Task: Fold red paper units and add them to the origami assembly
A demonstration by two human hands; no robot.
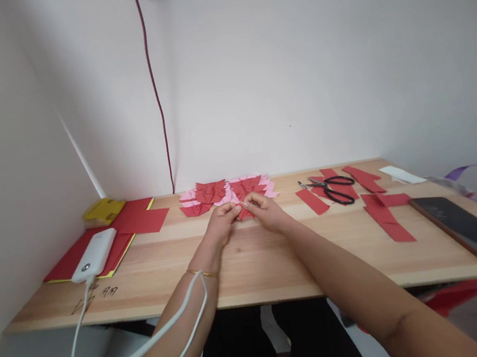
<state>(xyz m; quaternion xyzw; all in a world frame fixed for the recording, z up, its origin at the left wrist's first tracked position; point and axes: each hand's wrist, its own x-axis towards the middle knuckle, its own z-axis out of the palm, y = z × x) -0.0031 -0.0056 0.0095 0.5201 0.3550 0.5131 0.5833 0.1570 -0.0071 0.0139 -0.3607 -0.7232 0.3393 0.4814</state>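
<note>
My left hand and my right hand meet at the middle of the table, thumbs and fingertips pinching a small piece of red paper between them. Its lower part shows below my fingertips, and the rest is covered by them. Just beyond my hands lie folded red paper pieces in rows, with folded pink paper pieces among them. The folded group reaches back close to the wall.
Black-handled scissors and red paper strips lie to the right, near a phone. Leftward are red paper sheets, a yellow packet and a white power bank, whose white cable crosses my left forearm.
</note>
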